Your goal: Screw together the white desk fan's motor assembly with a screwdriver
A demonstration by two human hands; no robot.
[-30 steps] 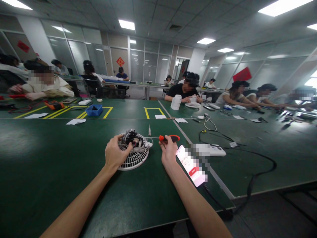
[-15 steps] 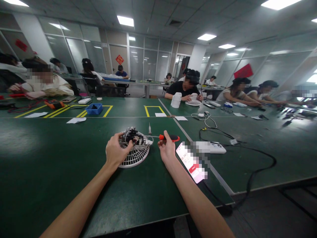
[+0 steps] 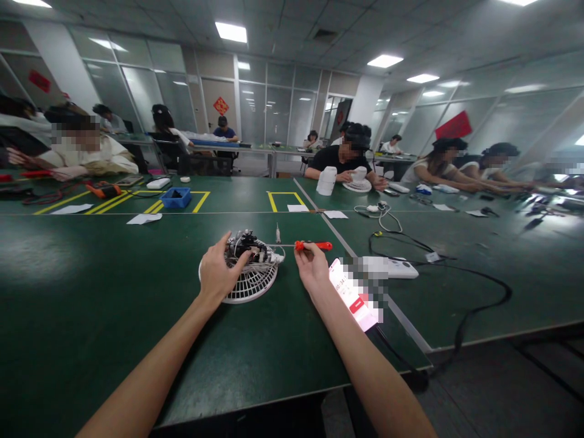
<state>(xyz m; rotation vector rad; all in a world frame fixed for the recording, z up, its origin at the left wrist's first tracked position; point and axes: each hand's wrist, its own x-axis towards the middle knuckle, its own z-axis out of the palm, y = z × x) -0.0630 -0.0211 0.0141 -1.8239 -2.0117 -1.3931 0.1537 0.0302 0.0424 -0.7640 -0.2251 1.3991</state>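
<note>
On the green table lies a round white fan grille (image 3: 249,290) with a fan motor assembly (image 3: 249,246) of dark parts and loose wires on top. My left hand (image 3: 221,267) is closed around the left side of this assembly, thumb across its front and fingers behind. In my right hand (image 3: 312,267) is a screwdriver (image 3: 319,246) with a red and black handle, pinched between thumb and fingers. Its shaft points left, level, to the assembly; whether the tip touches a screw I cannot tell. A small pointed tool (image 3: 278,233) lies just behind the grille.
A lit phone (image 3: 356,301) lies beside my right forearm, near a white power strip (image 3: 392,267) and black cables (image 3: 495,283). Farther off are a blue bin (image 3: 176,198), paper slips (image 3: 145,218) and a white cylindrical part (image 3: 326,181). Several people work around the tables.
The screwdriver handle has rolled in my right fingers and my right hand sits slightly differently on it. My left thumb has shifted up a little on the assembly. The view has tilted slightly.
</note>
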